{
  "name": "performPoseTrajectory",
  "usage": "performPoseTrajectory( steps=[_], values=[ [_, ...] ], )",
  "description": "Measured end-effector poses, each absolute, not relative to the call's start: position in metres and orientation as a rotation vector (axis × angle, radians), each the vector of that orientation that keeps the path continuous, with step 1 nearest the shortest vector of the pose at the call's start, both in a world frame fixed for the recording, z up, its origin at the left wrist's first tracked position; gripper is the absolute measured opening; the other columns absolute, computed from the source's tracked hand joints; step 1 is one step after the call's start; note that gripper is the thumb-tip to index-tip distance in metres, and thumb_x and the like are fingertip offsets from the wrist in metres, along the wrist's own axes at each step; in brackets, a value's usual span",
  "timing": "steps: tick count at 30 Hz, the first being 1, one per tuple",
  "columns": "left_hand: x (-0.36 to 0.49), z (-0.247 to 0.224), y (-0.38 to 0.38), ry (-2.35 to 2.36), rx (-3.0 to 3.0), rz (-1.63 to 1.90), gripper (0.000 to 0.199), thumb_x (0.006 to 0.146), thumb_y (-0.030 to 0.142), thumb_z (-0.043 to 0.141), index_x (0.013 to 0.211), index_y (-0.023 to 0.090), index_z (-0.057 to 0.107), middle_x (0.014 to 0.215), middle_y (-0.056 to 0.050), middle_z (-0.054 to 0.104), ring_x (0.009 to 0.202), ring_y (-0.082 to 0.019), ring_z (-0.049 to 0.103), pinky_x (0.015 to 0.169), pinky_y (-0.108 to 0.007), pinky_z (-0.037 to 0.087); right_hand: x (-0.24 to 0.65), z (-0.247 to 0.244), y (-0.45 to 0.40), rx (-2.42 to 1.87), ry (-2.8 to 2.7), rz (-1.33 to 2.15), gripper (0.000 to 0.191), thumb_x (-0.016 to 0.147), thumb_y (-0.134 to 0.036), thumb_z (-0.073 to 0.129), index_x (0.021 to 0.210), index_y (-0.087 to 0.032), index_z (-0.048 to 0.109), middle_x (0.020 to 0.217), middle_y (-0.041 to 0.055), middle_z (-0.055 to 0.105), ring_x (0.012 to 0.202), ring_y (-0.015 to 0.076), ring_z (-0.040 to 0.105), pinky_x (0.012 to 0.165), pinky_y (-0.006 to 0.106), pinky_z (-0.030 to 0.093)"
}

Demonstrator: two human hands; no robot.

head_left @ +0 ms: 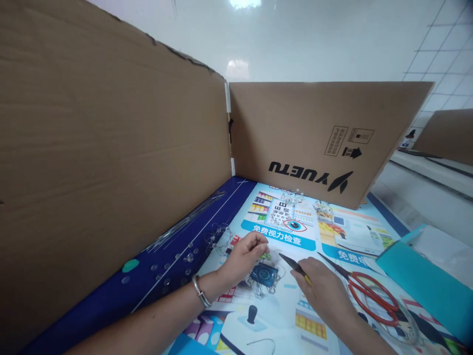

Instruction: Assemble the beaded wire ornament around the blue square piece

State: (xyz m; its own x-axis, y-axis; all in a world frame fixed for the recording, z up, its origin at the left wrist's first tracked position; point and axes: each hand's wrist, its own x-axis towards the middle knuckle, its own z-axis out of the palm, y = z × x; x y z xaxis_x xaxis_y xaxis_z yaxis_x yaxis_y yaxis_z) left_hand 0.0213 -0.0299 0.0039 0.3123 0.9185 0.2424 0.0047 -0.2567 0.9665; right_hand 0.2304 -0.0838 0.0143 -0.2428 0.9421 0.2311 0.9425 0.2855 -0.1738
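Observation:
My left hand (pixel 242 256), with a silver bracelet (pixel 201 292) at the wrist, is closed in a pinch over the printed sheet. What its fingertips hold is too small to make out. To its right, my right hand (pixel 318 283) is wrapped round dark-tipped pliers (pixel 295 266) with a yellow handle part. The tips point toward my left hand without touching it. Below and between the hands lies a tangle of thin wire pieces (pixel 260 288). Red-handled scissors (pixel 373 296) rest to the right of my right hand.
Tall cardboard panels (pixel 121 133) stand at the left and the back (pixel 295 133). Clear round beads (pixel 190 257), a green piece (pixel 130 266) and thin wires (pixel 185 222) lie on the blue strip. More wire clusters (pixel 323 210) sit near the back panel. A turquoise box (pixel 424 281) stands at right.

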Motion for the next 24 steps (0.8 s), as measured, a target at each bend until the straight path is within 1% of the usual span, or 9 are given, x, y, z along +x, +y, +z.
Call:
performPoseTrajectory(
  steps=[3,12,18,24],
  values=[
    [0.0212,0.0029,-0.0299,0.875,1.562,1.119,0.007,0.083,0.022,0.046,0.086,0.017,0.051,0.078,-0.001,0.056,0.073,-0.013,0.051,0.068,-0.025,0.039,0.2343,0.0153,-0.0823,-1.717,-2.322,-0.005,0.018,0.086,-0.036,0.042,0.084,-0.023,0.054,0.081,0.0024,0.058,0.077,0.0186,0.055,0.062,0.027,0.039],
    [0.0209,0.0032,-0.0303,0.868,1.597,1.094,0.009,0.085,0.021,0.044,0.091,0.017,0.05,0.08,-0.002,0.058,0.076,-0.013,0.052,0.071,-0.026,0.039,0.2342,0.0155,-0.0822,-1.688,-2.408,-0.019,0.015,0.086,-0.033,0.044,0.081,-0.022,0.053,0.081,0.002,0.058,0.079,0.0185,0.055,0.064,0.027,0.036],
    [0.0215,0.0023,-0.0317,0.859,1.626,1.082,0.01,0.086,0.02,0.042,0.092,0.017,0.049,0.079,-0.002,0.058,0.074,-0.013,0.053,0.069,-0.026,0.04,0.233,0.0173,-0.0832,-1.701,-2.425,-0.056,0.016,0.086,-0.033,0.044,0.079,-0.022,0.053,0.079,0.0017,0.057,0.076,0.0178,0.054,0.06,0.027,0.032],
    [0.0218,0.0075,-0.0339,0.861,1.68,1.072,0.01,0.085,0.018,0.042,0.091,0.017,0.05,0.08,-0.001,0.057,0.075,-0.012,0.052,0.069,-0.025,0.039,0.2326,0.0204,-0.0831,-1.665,-2.464,-0.183,0.013,0.085,-0.031,0.047,0.078,-0.022,0.052,0.078,0.0013,0.057,0.076,0.0186,0.052,0.062,0.028,0.031]
  ],
)
